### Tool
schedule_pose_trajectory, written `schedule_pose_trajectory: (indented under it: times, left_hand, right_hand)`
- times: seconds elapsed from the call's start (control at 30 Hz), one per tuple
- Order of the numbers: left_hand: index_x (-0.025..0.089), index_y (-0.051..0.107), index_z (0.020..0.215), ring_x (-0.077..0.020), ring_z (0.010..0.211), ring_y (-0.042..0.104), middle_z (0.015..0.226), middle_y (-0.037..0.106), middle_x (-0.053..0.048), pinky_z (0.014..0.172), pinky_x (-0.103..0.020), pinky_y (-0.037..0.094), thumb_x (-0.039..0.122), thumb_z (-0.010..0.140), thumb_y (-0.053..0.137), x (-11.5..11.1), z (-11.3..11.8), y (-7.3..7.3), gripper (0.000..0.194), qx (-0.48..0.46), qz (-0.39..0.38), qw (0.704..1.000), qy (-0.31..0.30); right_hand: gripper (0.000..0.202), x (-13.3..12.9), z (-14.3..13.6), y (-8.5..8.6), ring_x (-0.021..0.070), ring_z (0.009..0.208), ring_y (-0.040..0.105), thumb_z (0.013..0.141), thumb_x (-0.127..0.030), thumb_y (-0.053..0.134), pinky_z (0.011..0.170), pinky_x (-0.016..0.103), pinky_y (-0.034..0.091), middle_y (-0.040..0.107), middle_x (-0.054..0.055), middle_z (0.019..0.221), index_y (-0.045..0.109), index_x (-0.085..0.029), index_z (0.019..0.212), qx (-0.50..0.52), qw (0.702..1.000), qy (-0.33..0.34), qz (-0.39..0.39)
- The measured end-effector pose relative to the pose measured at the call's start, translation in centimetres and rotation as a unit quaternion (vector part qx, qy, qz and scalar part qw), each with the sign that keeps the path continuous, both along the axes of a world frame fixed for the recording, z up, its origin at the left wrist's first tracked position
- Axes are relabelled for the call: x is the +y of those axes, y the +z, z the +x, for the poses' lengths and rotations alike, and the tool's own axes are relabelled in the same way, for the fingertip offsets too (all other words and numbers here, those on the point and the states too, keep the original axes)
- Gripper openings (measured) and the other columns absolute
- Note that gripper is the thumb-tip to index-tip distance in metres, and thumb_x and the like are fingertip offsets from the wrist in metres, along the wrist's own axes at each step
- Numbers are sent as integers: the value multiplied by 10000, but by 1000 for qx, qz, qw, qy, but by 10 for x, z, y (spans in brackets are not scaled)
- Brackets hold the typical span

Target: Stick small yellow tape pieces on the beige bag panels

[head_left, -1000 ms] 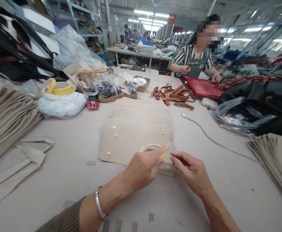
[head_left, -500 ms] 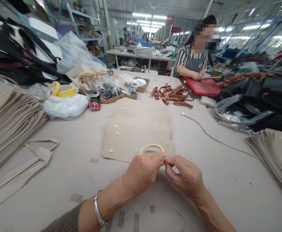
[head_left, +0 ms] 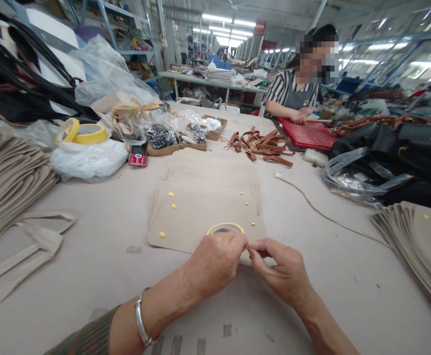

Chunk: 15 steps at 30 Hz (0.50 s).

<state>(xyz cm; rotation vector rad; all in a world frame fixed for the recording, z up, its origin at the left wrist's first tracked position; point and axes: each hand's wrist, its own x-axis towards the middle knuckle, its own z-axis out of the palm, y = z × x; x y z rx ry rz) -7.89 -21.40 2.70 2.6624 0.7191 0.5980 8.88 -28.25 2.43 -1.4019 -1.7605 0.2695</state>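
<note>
A roll of yellow tape (head_left: 225,225) is in my left hand (head_left: 215,259), whose fingers are closed around it; only the upper arc shows above the knuckles. My right hand (head_left: 283,264) is closed in a pinch at the left fingertips, at the tape's end, though the fingers hide most of what lies between them. Just beyond both hands lies a fanned stack of beige panels (head_left: 200,212). The front panels carry small yellow tape pieces (head_left: 162,235) on the left and small metal studs (head_left: 253,224) on the right.
More beige panels are stacked at left (head_left: 12,172) and right (head_left: 418,241). Behind are yellow tape rolls (head_left: 89,134) on a white bag, a red phone (head_left: 138,155), boxes of hardware (head_left: 163,148) and brown straps (head_left: 261,144). A co-worker (head_left: 292,96) stands by a red piece (head_left: 307,133).
The view has shifted slightly. Both hands stay together at the tape; the roll's visible arc sits lower behind my left hand, and the yellow bit between the fingertips is hardly visible now.
</note>
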Motion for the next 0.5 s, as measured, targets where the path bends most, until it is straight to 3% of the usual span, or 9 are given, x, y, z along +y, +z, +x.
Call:
schedule_pose_trajectory:
  times: [0.1,0.23,0.4,0.5]
  left_hand:
    - [171,530,844,-180,649,578,712,599,-27,549,-274,418,137,914,361,2,6,1,185,-24,56,998,14]
    - [177,509,776,-165,592,538,662,570,-18,527,-276,387,144,924,336,7,13,0,230,-82,121,989,20]
    - [173,504,774,-158,625,529,664,549,-10,570,-276,406,131,931,389,5,16,-1,199,-111,142,984,14]
    - [175,511,806,-170,657,520,701,547,-13,591,-291,419,131,935,406,8,17,-12,172,-55,148,987,27]
  right_hand:
    - [110,3,-5,1,111,504,599,809,-204,582,499,198,469,668,-1,597,652,-184,726,114,987,-58,-95]
    - [212,14,-7,4,135,463,607,769,-344,634,473,220,493,652,15,510,611,-176,642,298,926,-96,-211]
    - [304,35,12,-13,127,420,587,650,-436,736,439,234,516,627,-1,492,608,-163,614,393,868,-185,-241]
    - [349,39,28,-27,133,463,617,638,-470,758,483,247,549,651,9,546,652,-142,691,388,860,-188,-272]
